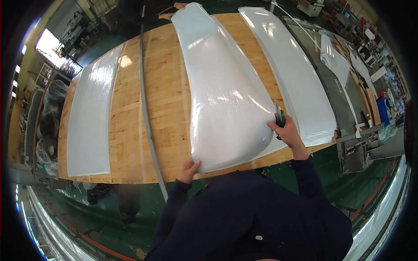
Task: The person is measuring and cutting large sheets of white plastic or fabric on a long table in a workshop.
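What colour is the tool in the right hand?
Green and black, seen in the head view: the tool in the right hand.

I see a dark navy long-sleeved top filling the frame from about 5 to 7 o'clock. Its plain sleeves run up toward the centre and end in snug cuffs at the wrists. Both hands are bare, the left hand (189,169) near 6 o'clock and the right hand (287,134) toward 3 o'clock. A small pale round button or snap sits on the chest fabric near the bottom edge.
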